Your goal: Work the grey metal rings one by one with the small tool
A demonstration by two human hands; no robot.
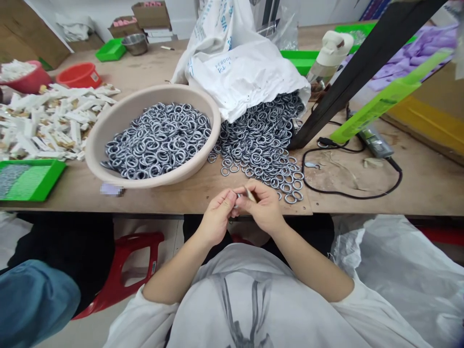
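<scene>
My left hand (218, 215) is closed, pinching a small grey ring (238, 196) that is mostly hidden by the fingers. My right hand (266, 208) meets it at the table's front edge, its fingers closed around a thin, tan, stick-like tool (250, 194) whose kind I cannot make out. Just beyond both hands, a heap of loose grey rings (261, 145) spills from a white woven sack (242, 67). Left of the heap stands a large beige basin (208, 166), holding many more such rings.
White strip-like pieces (54, 118) are piled at the left, behind a green tray (54, 176). A dark slanted post (348, 72) rises at the right, near a black cable (348, 195) and a clear bottle (322, 72). A red stool (125, 266) and a seated person's blue sleeve (39, 299) are at lower left.
</scene>
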